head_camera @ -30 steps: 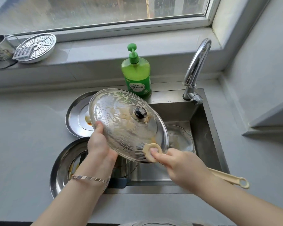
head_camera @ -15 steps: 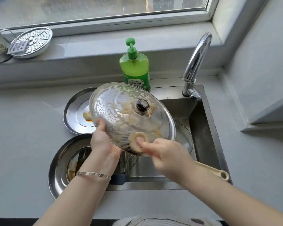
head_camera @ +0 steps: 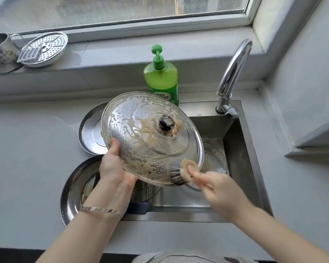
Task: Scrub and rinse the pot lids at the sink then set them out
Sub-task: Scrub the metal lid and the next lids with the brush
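A large steel pot lid point(head_camera: 141, 133) with a black knob is tilted above the sink point(head_camera: 241, 162), smeared with brownish suds. My left hand point(head_camera: 113, 168) grips its near-left rim, thumb on top. My right hand point(head_camera: 217, 188) holds a cream dish brush point(head_camera: 185, 168), whose dark bristles press against the lid's lower right edge. Two other steel lids lie upside down on the counter to the left: one behind point(head_camera: 87, 133), one nearer point(head_camera: 70, 194). A glass lid point(head_camera: 215, 160) lies inside the sink, partly hidden.
A green soap bottle point(head_camera: 160, 78) stands behind the sink, with the chrome tap point(head_camera: 232, 73) to its right. On the windowsill at left sit a perforated steamer plate point(head_camera: 47, 48), a small grater and a metal cup point(head_camera: 0, 52). Grey counter surrounds the sink.
The brush moved along the lid's lower edge, left and then back to the right. My left hand keeps its grip on the lid, which stays tilted.
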Action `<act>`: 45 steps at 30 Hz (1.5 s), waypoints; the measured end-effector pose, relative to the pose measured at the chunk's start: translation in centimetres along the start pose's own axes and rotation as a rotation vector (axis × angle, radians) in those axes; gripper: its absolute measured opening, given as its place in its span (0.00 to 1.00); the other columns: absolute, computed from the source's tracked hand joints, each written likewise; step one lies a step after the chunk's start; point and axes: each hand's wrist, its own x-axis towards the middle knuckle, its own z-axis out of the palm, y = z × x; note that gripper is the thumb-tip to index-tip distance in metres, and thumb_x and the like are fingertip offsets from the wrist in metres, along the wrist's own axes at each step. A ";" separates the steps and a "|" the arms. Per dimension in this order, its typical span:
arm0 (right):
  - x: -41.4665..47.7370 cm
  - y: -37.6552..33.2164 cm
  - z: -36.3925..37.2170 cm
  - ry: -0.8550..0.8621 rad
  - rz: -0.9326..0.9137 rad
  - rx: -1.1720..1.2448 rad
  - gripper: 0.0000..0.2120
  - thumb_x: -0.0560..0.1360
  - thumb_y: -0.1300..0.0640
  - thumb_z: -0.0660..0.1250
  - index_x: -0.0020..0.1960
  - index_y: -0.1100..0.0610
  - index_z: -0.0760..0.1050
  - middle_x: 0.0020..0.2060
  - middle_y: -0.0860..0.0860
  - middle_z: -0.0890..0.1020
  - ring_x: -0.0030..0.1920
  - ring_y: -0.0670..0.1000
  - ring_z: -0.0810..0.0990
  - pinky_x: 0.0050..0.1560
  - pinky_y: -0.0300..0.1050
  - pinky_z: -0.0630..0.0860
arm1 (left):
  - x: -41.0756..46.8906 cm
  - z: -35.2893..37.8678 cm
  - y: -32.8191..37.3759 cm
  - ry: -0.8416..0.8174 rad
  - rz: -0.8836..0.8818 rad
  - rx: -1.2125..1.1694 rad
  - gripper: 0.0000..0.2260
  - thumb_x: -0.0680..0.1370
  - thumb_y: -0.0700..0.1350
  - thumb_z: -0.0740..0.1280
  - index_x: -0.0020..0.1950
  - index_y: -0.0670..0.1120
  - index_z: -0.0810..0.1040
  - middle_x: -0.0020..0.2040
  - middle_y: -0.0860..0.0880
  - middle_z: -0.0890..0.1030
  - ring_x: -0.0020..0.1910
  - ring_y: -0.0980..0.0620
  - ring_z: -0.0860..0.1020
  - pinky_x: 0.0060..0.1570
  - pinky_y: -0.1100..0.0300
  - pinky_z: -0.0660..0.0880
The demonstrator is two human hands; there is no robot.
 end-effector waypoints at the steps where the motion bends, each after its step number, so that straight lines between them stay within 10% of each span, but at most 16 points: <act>1: 0.7 1.0 -0.7 0.036 0.068 0.044 0.16 0.78 0.55 0.61 0.64 0.44 0.71 0.43 0.56 0.84 0.46 0.57 0.81 0.49 0.58 0.75 | -0.1 -0.1 -0.1 -0.001 -0.007 0.003 0.15 0.80 0.54 0.59 0.59 0.46 0.76 0.57 0.42 0.80 0.57 0.40 0.78 0.60 0.36 0.70; 4: 2.4 3.1 -2.3 0.123 0.308 0.092 0.14 0.78 0.53 0.62 0.63 0.45 0.73 0.53 0.56 0.82 0.57 0.58 0.78 0.59 0.53 0.73 | -0.2 -0.3 -0.4 -0.017 -0.022 0.004 0.15 0.80 0.54 0.59 0.60 0.46 0.75 0.56 0.42 0.81 0.57 0.40 0.78 0.60 0.36 0.70; 9: 0.6 0.3 -0.4 -0.009 0.056 0.118 0.19 0.78 0.53 0.63 0.58 0.28 0.66 0.47 0.59 0.83 0.51 0.59 0.80 0.53 0.59 0.74 | -0.4 0.1 -0.1 -0.044 0.014 0.051 0.13 0.80 0.53 0.60 0.55 0.46 0.77 0.49 0.45 0.84 0.52 0.42 0.80 0.57 0.38 0.73; 13: 3.4 2.2 -3.2 0.124 0.294 0.165 0.13 0.78 0.54 0.63 0.62 0.46 0.74 0.53 0.54 0.83 0.57 0.56 0.79 0.60 0.51 0.72 | -0.5 -0.2 -0.1 -0.078 0.009 0.092 0.14 0.80 0.54 0.59 0.56 0.46 0.77 0.47 0.45 0.85 0.49 0.43 0.81 0.52 0.38 0.75; 18: 1.9 -1.8 -1.0 -0.009 -0.008 0.145 0.17 0.77 0.53 0.61 0.57 0.31 0.69 0.50 0.59 0.83 0.52 0.63 0.79 0.56 0.62 0.74 | -0.9 0.0 0.1 -0.069 -0.014 0.114 0.14 0.80 0.52 0.59 0.57 0.46 0.77 0.51 0.44 0.83 0.50 0.43 0.81 0.53 0.38 0.74; 23: 5.1 1.5 -4.4 0.095 0.304 0.054 0.15 0.79 0.55 0.61 0.65 0.49 0.73 0.58 0.54 0.80 0.59 0.55 0.77 0.61 0.49 0.72 | -1.3 -0.6 -0.3 -0.073 -0.062 0.159 0.14 0.80 0.52 0.59 0.58 0.45 0.76 0.52 0.43 0.83 0.50 0.42 0.81 0.46 0.41 0.77; 28: 2.5 -1.3 -2.2 -0.051 0.054 0.129 0.14 0.77 0.54 0.62 0.58 0.37 0.72 0.54 0.52 0.83 0.54 0.55 0.81 0.58 0.56 0.75 | -1.1 -0.6 -0.4 -0.065 -0.094 0.186 0.13 0.80 0.51 0.59 0.55 0.44 0.77 0.49 0.43 0.84 0.50 0.41 0.81 0.48 0.41 0.76; 41: 3.6 3.6 -3.6 0.008 0.352 0.068 0.15 0.77 0.53 0.64 0.64 0.48 0.74 0.56 0.48 0.81 0.55 0.47 0.78 0.57 0.41 0.71 | -0.6 -0.8 0.3 -0.027 -0.077 0.261 0.13 0.80 0.51 0.60 0.54 0.43 0.77 0.46 0.42 0.85 0.47 0.42 0.82 0.43 0.42 0.77; 45: 4.6 4.4 -4.8 0.258 0.403 0.151 0.27 0.74 0.53 0.67 0.71 0.51 0.65 0.47 0.42 0.78 0.45 0.44 0.75 0.49 0.36 0.67 | -0.3 -0.8 0.8 -0.007 -0.131 0.296 0.15 0.80 0.49 0.59 0.61 0.40 0.74 0.53 0.38 0.81 0.49 0.38 0.81 0.37 0.43 0.76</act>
